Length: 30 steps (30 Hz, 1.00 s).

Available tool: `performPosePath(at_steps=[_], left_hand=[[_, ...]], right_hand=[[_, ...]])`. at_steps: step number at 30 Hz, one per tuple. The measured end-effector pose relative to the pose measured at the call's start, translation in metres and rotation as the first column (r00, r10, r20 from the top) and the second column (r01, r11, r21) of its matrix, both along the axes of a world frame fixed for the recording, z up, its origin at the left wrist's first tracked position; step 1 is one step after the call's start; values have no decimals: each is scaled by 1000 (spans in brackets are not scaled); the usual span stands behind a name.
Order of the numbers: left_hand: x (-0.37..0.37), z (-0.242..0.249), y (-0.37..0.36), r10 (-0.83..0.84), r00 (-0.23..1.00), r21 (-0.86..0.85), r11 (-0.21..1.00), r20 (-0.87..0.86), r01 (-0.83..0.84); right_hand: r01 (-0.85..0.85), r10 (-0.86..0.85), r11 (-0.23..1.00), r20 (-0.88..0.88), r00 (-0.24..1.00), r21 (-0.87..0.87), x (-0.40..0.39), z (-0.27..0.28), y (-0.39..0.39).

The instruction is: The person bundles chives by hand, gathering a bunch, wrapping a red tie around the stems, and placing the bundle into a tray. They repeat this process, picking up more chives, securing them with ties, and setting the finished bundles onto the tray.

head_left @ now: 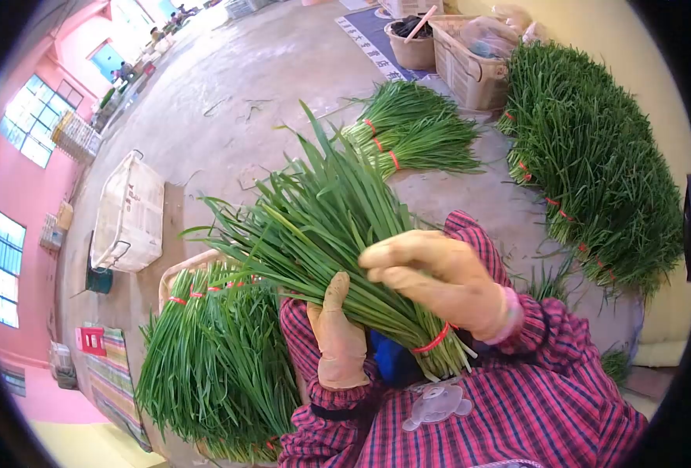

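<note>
A large bunch of garlic chives (pixel 322 210) lies across my lap, its leaves fanning out to the upper left. A red band (pixel 432 340) circles it near the pale cut stems. My gloved left hand (pixel 339 343) supports the bunch from its left side, with the thumb laid over the leaves and the other fingers hidden underneath. Over the right side of the bunch, my gloved right hand (pixel 447 285) rests with fingers stretched out against the leaves. At my left stand several banded chive bunches (pixel 217 351), packed together in a basket.
Banded bunches (pixel 415 129) lie on the floor ahead, and a long pile of chives (pixel 587 156) runs along the right wall. Beyond are a basket (pixel 462 74) with plastic bags and a bucket (pixel 412 53). A white crate (pixel 139 210) stands left, near a red box (pixel 90 341).
</note>
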<state>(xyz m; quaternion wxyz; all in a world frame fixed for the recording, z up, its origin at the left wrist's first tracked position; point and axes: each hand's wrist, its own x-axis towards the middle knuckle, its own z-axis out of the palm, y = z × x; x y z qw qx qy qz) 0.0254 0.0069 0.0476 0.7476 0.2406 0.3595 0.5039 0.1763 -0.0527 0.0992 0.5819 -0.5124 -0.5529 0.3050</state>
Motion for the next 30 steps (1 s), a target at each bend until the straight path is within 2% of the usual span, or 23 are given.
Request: performPosePath(at_steps=[1,3,5,7,9,11,13,14,15,17,18,23,25,30], left_hand=[[-1,-2,0,-23,1000,11,1000,1,23],[-2,-3,-1,-38,999,26,999,1,38],[0,-3,-4,-18,997,87,996,-74,24],[0,-3,-6,-20,997,94,995,-78,27],[2,-3,-8,-22,995,104,994,-93,31],[2,-4,-8,-20,994,90,996,-103,29],[0,-5,-8,-17,993,77,997,-117,26],[-1,-5,-8,-8,992,72,997,-123,16],[-2,-6,-8,3,992,66,998,-129,6],[-3,-7,-8,-2,992,82,997,-128,12],[-3,-7,-8,-6,992,99,995,-125,19],[1,-5,-8,11,995,41,999,-95,-7],[2,-4,-8,3,995,28,1000,-96,0],[4,-6,-7,27,993,36,999,-114,-23]], right_hand=[[-11,-7,994,166,986,110,-5,3,15],[-9,-18,990,194,981,138,-13,-9,44],[29,-58,995,326,943,92,-13,-14,62],[58,-83,994,307,948,92,-17,-14,72],[102,-84,995,422,903,-20,-17,-9,74],[116,-112,993,434,894,17,-18,-15,80],[-30,63,980,161,985,-198,-15,-13,83],[-84,70,972,-71,995,-221,-14,-18,84],[-84,70,972,-71,995,-222,-11,-16,83],[-167,57,918,-296,953,-360,-2,-8,82],[-206,63,900,-355,933,-383,4,-8,82],[-265,70,884,-451,890,-385,15,-12,77],[-310,106,889,-508,855,-336,17,-15,75],[-395,214,851,-459,862,-347,24,-17,65]])
